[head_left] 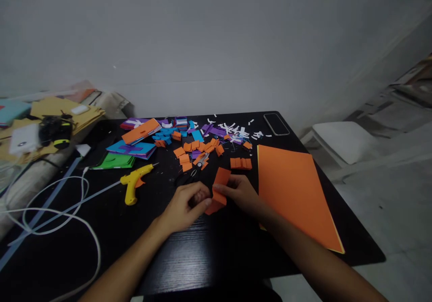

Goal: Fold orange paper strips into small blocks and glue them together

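Note:
A folded strip of orange paper (222, 178) is held up just above the black table, creased into several panels. My right hand (241, 191) pinches its right side between thumb and fingers. At the lower left edge of the strip, the curled fingers and thumb of my left hand (187, 205) close on the paper. Scissors (195, 171) with dark handles lie just beyond my hands, their blades among small folded orange paper pieces (184, 159). Another creased orange strip (240, 163) rests behind my right hand.
A yellow glue gun (137, 182) lies left, near looping white cable (91, 234). Orange sheets (292, 187) are stacked right, below a phone (276, 124). Folded colored paper bundles (131, 149) and white scraps (232, 131) spread along the back. A white stool (342, 140) stands beyond the table's right edge.

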### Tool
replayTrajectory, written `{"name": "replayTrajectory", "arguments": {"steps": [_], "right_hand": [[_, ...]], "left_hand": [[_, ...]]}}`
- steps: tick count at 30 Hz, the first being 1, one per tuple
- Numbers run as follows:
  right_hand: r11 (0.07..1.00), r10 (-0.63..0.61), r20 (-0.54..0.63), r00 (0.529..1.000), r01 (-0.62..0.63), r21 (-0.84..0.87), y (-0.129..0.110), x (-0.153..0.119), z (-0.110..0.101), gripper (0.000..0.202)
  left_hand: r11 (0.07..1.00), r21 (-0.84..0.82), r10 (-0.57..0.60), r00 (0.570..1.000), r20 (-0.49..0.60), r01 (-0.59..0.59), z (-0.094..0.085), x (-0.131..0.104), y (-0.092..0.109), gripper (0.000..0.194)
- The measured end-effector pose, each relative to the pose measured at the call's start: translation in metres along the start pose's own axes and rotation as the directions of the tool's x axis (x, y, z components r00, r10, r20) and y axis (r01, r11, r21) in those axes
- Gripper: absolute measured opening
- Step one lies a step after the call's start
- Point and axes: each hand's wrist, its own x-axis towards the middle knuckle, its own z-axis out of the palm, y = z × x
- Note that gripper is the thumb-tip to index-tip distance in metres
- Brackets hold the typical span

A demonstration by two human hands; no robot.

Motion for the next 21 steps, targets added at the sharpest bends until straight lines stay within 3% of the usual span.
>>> {"name": "replayTrajectory", "arguments": {"steps": [4, 8, 15, 21], "right_hand": [[1.0, -0.008, 0.036, 0.999, 0.009, -0.024, 0.005, 0.0, 0.001, 0.038], [1.0, -0.012, 0.109, 0.994, 0.014, -0.02, 0.011, -0.001, 0.004, 0.034], [0.984, -0.031, 0.175, 0.984, 0.062, -0.17, 0.008, -0.006, 0.008, 0.033], [0.934, -0.15, 0.022, 0.988, 0.149, -0.325, 0.006, -0.003, 0.004, 0.033]], "left_hand": [[0.987, -0.145, -0.076, 0.997, -0.016, 0.073, -0.001, 0.003, 0.001, 0.027], [0.972, -0.151, -0.194, 0.977, -0.093, 0.178, 0.007, 0.007, -0.001, 0.027], [0.953, -0.209, -0.252, 0.956, -0.15, 0.218, 0.012, 0.01, -0.004, 0.029], [0.935, -0.244, -0.293, 0.947, -0.132, 0.256, 0.01, 0.01, -0.003, 0.029]]}}
